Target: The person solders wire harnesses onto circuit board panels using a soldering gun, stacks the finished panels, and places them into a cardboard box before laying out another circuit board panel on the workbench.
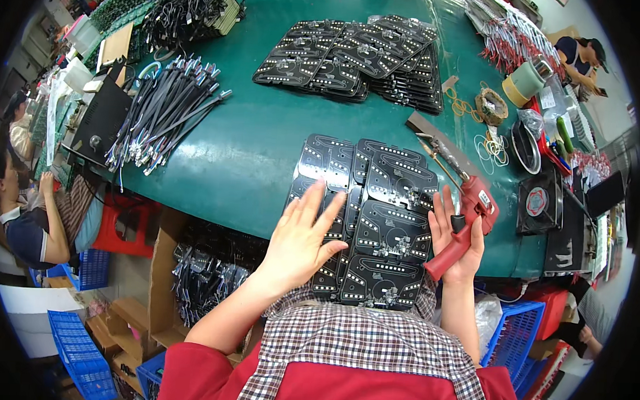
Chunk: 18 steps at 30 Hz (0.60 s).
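Black circuit boards [393, 227] dotted with white components lie in two overlapping columns at the table's near edge, in front of me. My left hand [301, 234] is over the left column, its fingers spread and nothing in them. Whether it touches a board I cannot tell. At the right column's edge, my right hand [459, 240] has a red soldering gun [467, 223] across its palm, the handle between thumb and fingers. The gun's thin metal tip points up and to the left, beside a long grey metal bar [442, 144].
Stacked black boards [353, 56] stand at the table's far middle. A bundle of black cables [171, 114] lies on the left beside a black box [101, 122]. A solder-wire spool [525, 84], rubber bands [464, 106] and a small fan [540, 202] are at right. Co-workers sit on both sides.
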Tool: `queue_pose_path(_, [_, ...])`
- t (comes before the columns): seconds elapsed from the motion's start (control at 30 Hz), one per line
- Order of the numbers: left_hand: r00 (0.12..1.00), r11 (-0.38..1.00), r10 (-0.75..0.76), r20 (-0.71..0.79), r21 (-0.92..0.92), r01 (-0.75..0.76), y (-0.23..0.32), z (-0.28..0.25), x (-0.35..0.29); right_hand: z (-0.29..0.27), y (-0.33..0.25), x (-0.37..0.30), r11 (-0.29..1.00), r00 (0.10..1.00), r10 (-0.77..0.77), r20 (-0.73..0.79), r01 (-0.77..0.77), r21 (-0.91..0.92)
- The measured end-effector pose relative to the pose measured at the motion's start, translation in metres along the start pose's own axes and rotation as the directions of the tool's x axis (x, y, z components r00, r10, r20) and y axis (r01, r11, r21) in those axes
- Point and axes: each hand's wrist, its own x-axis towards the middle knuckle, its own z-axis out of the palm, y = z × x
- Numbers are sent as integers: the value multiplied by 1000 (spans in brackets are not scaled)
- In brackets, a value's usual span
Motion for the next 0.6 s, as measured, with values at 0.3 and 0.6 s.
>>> queue_pose_path(0.3, [984,940,-161,-79,292,177,-19,-7,8,12,3,20,997,999,51,14,-50,-61])
queue_pose_path(0.6, [973,905,-227,-30,363,222,-33,-17,25,17,4,53,991,996,86,-15,-87,-104])
